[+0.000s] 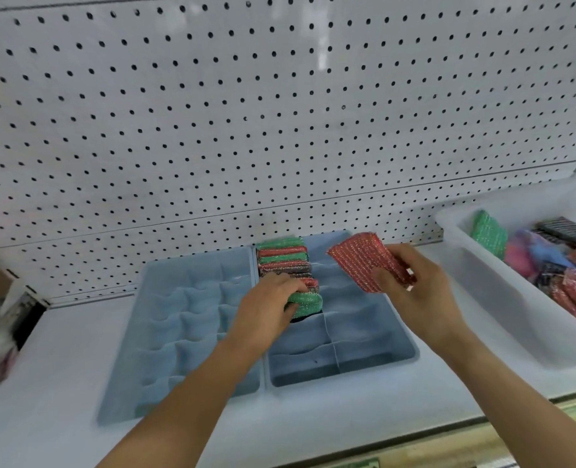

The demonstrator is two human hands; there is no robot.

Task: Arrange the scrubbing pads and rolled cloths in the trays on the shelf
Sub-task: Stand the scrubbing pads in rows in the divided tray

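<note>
Two blue divided trays stand side by side on the white shelf: a left tray (165, 332) with bare compartments and a right tray (374, 346). A row of green, red and dark scrubbing pads (281, 256) stands on edge along the right tray's left column. My left hand (266, 309) grips the nearest green pad (305, 304) at the front of that row. My right hand (411, 285) holds a red glittery pad (364, 261) in the air above the right tray's back right part.
A white bin (482, 292) at the right holds several loose pads in green, red and black, plus pink and blue cloth. A white pegboard wall (279, 113) rises behind the shelf. Blurred goods sit at the far left edge.
</note>
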